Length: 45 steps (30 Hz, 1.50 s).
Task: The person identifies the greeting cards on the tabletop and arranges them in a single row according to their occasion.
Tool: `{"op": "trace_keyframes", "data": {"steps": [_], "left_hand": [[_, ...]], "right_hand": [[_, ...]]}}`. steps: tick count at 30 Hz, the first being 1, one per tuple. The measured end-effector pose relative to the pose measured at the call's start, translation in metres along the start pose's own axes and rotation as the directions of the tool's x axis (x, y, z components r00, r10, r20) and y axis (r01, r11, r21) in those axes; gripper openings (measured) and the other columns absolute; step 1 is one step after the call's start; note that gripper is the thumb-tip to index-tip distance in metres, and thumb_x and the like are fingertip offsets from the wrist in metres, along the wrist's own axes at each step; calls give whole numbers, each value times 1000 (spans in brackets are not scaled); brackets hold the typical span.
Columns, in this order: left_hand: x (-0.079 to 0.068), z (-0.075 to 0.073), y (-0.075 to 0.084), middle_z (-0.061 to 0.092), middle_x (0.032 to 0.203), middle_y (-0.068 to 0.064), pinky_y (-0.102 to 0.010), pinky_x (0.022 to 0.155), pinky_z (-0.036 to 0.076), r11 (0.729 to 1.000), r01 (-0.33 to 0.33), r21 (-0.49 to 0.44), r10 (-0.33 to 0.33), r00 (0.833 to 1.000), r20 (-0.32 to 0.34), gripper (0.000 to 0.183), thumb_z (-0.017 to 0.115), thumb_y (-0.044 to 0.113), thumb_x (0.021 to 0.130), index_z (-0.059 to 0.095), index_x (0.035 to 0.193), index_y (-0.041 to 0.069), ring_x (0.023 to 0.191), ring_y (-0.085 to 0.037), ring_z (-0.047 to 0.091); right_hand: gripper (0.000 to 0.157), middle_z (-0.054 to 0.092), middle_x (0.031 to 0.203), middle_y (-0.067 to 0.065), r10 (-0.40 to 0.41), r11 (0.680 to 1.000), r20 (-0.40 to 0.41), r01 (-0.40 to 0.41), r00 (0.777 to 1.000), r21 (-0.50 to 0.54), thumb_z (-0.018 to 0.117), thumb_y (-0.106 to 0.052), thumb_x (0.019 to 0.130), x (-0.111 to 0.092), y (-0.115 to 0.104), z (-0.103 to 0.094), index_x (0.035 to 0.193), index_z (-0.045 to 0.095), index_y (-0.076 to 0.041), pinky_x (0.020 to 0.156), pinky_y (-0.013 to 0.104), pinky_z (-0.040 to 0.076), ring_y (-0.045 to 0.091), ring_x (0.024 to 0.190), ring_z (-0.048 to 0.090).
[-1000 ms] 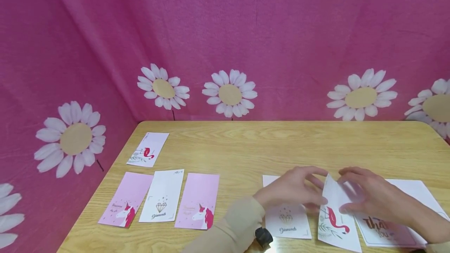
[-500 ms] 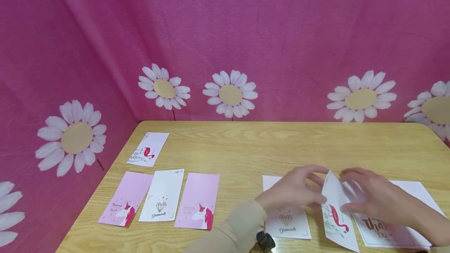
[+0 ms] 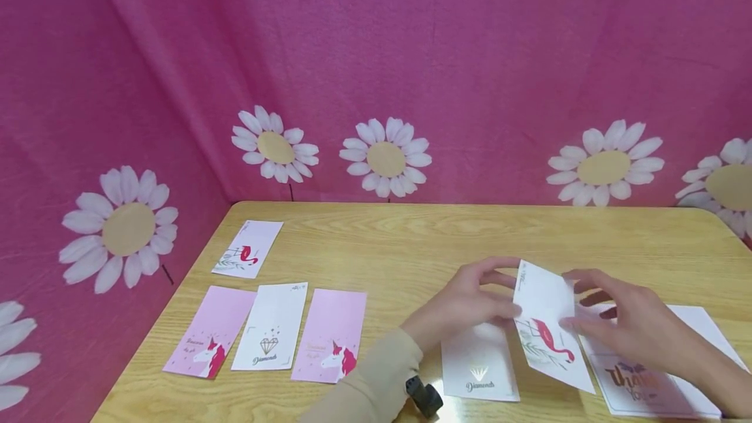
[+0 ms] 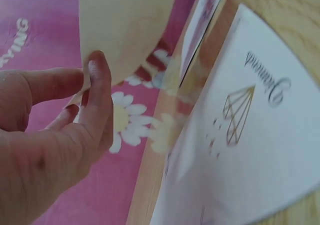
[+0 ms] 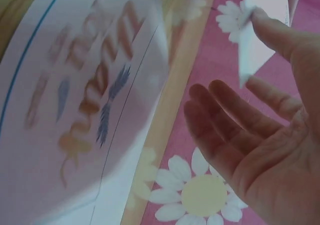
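My left hand (image 3: 461, 302) pinches the left edge of a white flamingo card (image 3: 546, 302) between thumb and fingers. On its right edge, the thumb and a finger of my right hand (image 3: 637, 325) hold the same card; the other fingers are spread loosely. The card is raised and tilted, its printed face toward me in the head view. Its plain back (image 4: 122, 30) shows in the left wrist view. Below my left hand lies a white "Diamonds" card (image 3: 478, 364), partly hidden by it. A larger "thank you" sheet (image 3: 631, 387) lies under my right hand.
Two pink unicorn cards (image 3: 211, 331) and a white diamond card (image 3: 270, 325) form a row on the left of the wooden table (image 3: 399, 253). Another flamingo card (image 3: 247, 250) lies behind them. A pink daisy-print cloth (image 3: 470, 70) hangs past the back edge.
Both hands have lifted the flamingo card up and slightly left, and its face has turned more toward the head camera. The cards on the left have not moved.
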State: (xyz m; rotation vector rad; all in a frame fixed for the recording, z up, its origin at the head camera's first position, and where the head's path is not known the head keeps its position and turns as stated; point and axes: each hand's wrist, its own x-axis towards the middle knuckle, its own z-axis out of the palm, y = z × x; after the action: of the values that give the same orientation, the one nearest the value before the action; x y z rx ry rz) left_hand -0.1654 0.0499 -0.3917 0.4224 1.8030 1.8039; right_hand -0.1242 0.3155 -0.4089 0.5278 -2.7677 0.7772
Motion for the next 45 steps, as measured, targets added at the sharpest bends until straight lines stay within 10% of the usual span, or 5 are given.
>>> {"op": "trace_keyframes", "data": {"steps": [7,18,28,36,45], "left_hand": [[-4,-21,-1,69,120,1,-38,80,64,991,-51,-126,49,999,-14,65,70,-7,88,59,140,29,91,-19,74],[-13,-43,0,69,127,-4,-40,84,63,988,-70,-139,59,994,-88,62,70,-5,89,60,139,29,99,-22,73],[-19,-62,-2,66,122,-6,-37,85,63,991,-63,-117,37,977,-210,50,73,3,91,65,134,26,96,-19,72],[-31,-78,-1,66,115,-3,-40,87,61,996,1,91,22,968,-252,43,75,19,91,65,131,32,93,-18,70],[-38,-95,2,67,112,-7,-41,79,63,970,31,240,44,952,-303,49,74,20,93,61,140,25,86,-18,71]], "right_hand": [[69,73,93,2,181,968,60,-189,982,163,85,-22,84,7,-23,3,144,51,-13,57,25,55,-3,71,64],[82,67,94,3,253,762,238,-344,938,549,76,-11,92,22,-44,8,159,29,-22,59,39,61,17,67,70],[79,66,93,1,219,690,199,-296,955,661,74,-5,92,38,-57,20,156,33,-27,61,40,63,12,69,70],[82,64,94,1,241,643,200,-310,950,700,75,-5,91,54,-73,30,158,30,-20,64,44,64,16,75,74],[89,61,99,16,253,649,226,-338,941,681,77,-4,88,73,-88,43,161,26,-18,64,42,64,16,73,72]]}}
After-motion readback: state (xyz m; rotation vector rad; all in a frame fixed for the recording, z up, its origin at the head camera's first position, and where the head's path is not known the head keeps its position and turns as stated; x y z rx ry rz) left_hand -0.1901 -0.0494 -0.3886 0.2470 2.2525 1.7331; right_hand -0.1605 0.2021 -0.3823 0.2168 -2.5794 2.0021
